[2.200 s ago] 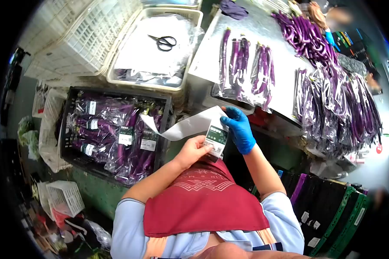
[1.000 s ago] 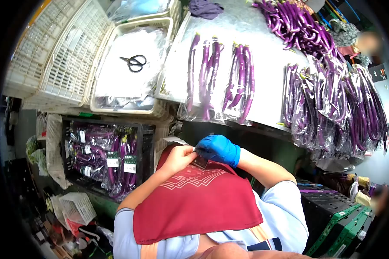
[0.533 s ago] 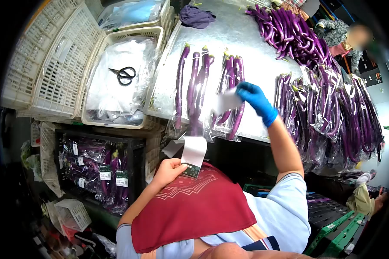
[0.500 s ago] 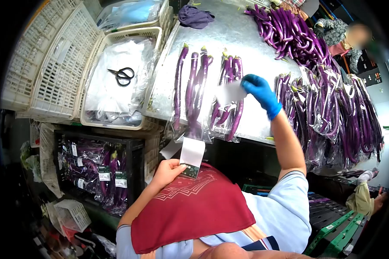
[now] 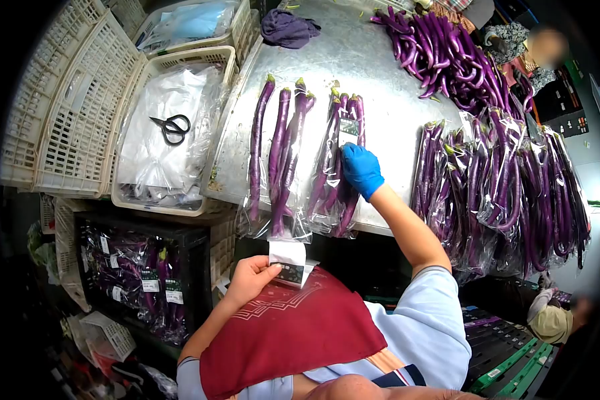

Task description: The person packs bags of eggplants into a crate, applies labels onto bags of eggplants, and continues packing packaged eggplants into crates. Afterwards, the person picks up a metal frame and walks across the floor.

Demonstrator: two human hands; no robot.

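Between the thumb and fingers of my bare left hand (image 5: 252, 280) is a strip of labels (image 5: 287, 254), white at the top and dark green printed below, in front of the red apron. My right hand (image 5: 362, 171), in a blue glove, presses with curled fingers on a bagged bundle of eggplants (image 5: 331, 180). A green and white label (image 5: 348, 129) lies on that bag just above the fingers. Left of it on the metal table (image 5: 388, 73) is another bag of eggplants (image 5: 287, 153), its open end near the strip.
Black scissors (image 5: 171, 129) rest on plastic bags in a white crate (image 5: 119, 175). A black crate (image 5: 203, 267) holds labelled eggplant packs. Bagged eggplants (image 5: 503, 193) and a loose pile (image 5: 447, 57) are at the right. A purple cloth (image 5: 290, 29) lies at the back. A person (image 5: 513, 50) is at the far right.
My gloved right hand has carried a label from the strip up to the right-hand bag, and the label now lies on it. My left hand still holds the strip, a little lower.
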